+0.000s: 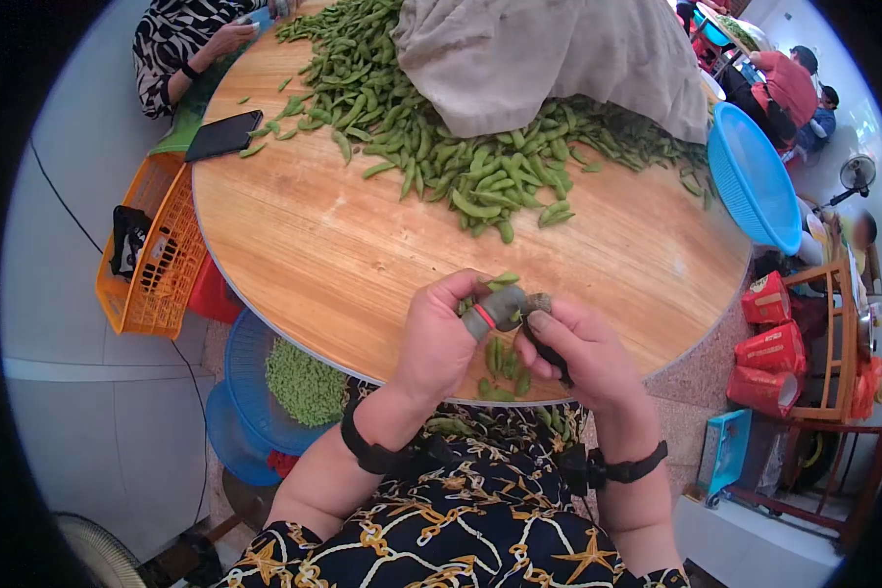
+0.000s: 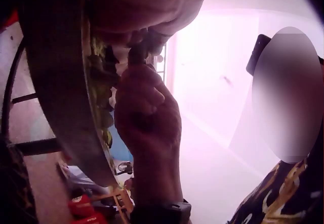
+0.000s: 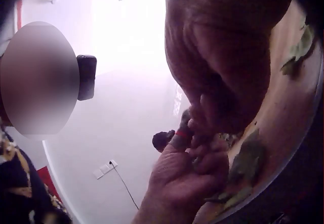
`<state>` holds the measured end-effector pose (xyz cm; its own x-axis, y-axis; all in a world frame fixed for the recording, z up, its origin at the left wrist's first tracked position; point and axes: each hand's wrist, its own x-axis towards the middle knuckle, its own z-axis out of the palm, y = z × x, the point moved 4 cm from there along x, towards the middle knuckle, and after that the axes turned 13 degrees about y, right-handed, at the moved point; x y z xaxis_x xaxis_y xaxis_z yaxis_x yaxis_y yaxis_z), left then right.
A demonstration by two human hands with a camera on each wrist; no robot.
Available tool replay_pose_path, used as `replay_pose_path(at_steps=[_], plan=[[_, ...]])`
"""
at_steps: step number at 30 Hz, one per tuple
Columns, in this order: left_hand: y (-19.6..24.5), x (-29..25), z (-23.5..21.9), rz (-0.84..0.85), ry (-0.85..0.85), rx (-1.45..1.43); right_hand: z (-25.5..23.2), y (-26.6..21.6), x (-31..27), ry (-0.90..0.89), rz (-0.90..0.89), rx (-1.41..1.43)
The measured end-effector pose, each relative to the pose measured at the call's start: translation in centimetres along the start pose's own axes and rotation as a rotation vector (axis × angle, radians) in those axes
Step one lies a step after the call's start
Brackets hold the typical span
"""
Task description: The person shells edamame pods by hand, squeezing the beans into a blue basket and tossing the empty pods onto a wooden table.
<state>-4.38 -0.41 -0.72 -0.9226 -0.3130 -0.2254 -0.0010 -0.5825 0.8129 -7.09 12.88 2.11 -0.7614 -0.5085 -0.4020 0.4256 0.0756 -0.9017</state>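
Observation:
Both hands meet over the near edge of the round wooden table [image 1: 314, 255]. My left hand [image 1: 439, 338] wears a grey guard with a red band [image 1: 493, 312] on its thumb and pinches a green edamame pod [image 1: 503, 282]. My right hand [image 1: 583, 358] curls against it, pinching the pod's other end with thumb and forefinger. A few loose pods [image 1: 505, 367] lie on the table just under the hands. In the right wrist view the right hand [image 3: 228, 57] is above the left hand [image 3: 187, 178]. The pod itself is hidden in both wrist views.
A big heap of edamame pods [image 1: 441, 137] spills from a grey cloth sack [image 1: 549, 59] at the far side. A phone [image 1: 223, 134] lies at the left edge. An orange crate [image 1: 152, 260], a blue basket of shelled beans [image 1: 304, 382], a blue basin [image 1: 755, 176] and another person [image 1: 181, 44] ring the table.

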Motion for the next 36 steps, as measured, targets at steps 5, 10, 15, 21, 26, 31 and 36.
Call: replay_pose_path(at_steps=[5,10,15,21,26,31,36], plan=[[-0.5,0.1,-0.3,-0.086,-0.242,-0.052,0.0,0.4,-0.3,0.008,0.018,0.095],[-0.6,0.2,-0.1,-0.311,-0.267,-0.214,0.5,0.6,-0.5,-0.040,0.084,0.140],[0.0,0.3,0.8,0.086,-0.114,0.156,-0.4,0.8,0.1,0.239,-0.264,-0.281],[-0.6,0.6,0.2,0.111,-0.094,0.231,-0.9,0.9,0.3,0.229,-0.054,0.051],[-0.4,0.1,0.3,-0.255,-0.120,-0.167,-0.7,0.8,0.3,0.197,-0.038,0.082],[-1.4,0.7,-0.2,-0.211,-0.064,-0.122,-2.2,-0.3,0.5,0.523,-0.317,-0.267],[-1.0,0.5,0.3,-0.175,-0.019,-0.029,-0.7,-0.7,0.3,0.501,-0.481,-0.411]])
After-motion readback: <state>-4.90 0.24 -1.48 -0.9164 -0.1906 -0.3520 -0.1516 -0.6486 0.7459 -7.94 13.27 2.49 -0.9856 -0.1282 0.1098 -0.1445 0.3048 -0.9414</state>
